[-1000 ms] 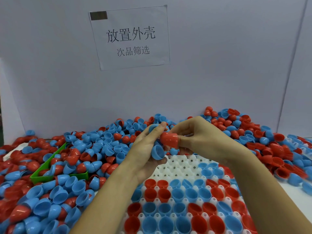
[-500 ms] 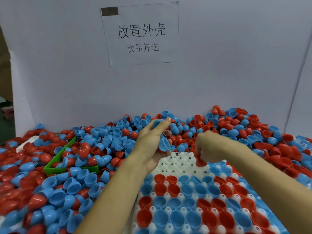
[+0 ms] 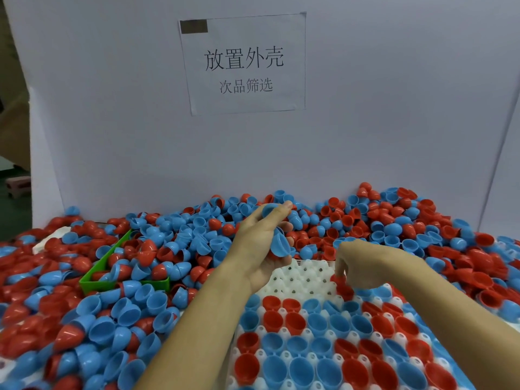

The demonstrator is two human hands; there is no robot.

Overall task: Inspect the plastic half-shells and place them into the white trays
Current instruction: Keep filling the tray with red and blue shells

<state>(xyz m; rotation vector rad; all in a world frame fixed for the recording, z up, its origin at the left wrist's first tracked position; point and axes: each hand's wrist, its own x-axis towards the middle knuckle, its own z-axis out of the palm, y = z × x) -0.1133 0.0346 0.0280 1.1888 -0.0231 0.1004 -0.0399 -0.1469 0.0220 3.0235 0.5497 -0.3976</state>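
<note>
Left hand [image 3: 259, 249] raised above the far edge of the white tray [image 3: 298, 280], palm turned inward toward the right, forearm running up from the lower centre of the view. Fingers curled round several blue half-shells [image 3: 280, 243]: one large shell cupped against the palm with its open side facing down-right, another pinched higher up between thumb and fingertips [image 3: 287, 205]. Right hand [image 3: 357, 263] lowered onto the tray's far right portion, back of the hand upward, wrist bent down, forearm entering from the lower right corner. Fingers bunched together and pointed down at a red half-shell [image 3: 342, 285] on the tray; contact at the fingertips apparent, exact grip hidden beneath the hand, so cannot tell whether pinched or merely touched. Near rows of the tray filled with red and blue shells, open sides up; several far rows of sockets bare. Loose pile of half-shells [image 3: 183, 237] heaped left, behind and right of the tray. Green bin [image 3: 123, 282] half buried in the pile at left, holding shells. White backboard [image 3: 394, 122] upright behind, bearing a printed paper sign [image 3: 243, 66].
</note>
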